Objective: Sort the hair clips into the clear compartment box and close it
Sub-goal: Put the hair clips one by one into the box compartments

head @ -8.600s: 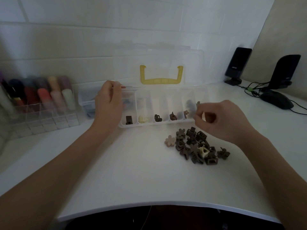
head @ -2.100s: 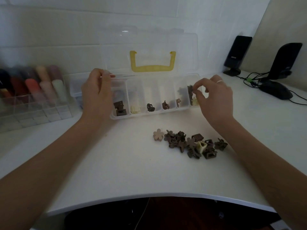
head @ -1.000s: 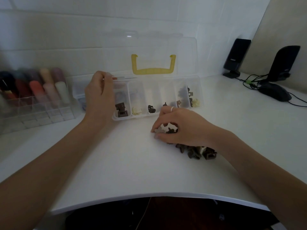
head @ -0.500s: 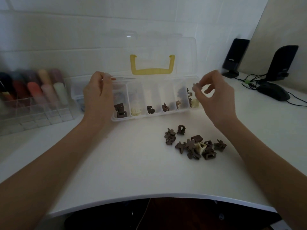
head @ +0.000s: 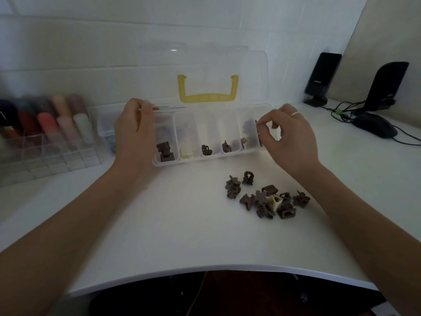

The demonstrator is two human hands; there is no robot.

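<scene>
Clear compartment box sits on the white desk near the back wall, long axis running left to right, slightly skewed so the right end lies farther back. Lid stands open, upright behind the tray, yellow handle on it. 6 compartments visible in a row; each of the 5 leftmost shows clips at its near end: dark brown square clips, a cream clip, a dark clip, a brown clip, a small tan one.

Left hand: grip clenched on the box's left end, fingertips curled over the back corner.

Right hand: over the rightmost compartment, thumb and forefinger pinched together. Something small and dark shows at the fingertips; cannot tell whether it is held. Ring on 1 finger.

Loose pile of hair clips on the desk in front of the box, toward its right end, mostly dark brown, 1 cream.
</scene>
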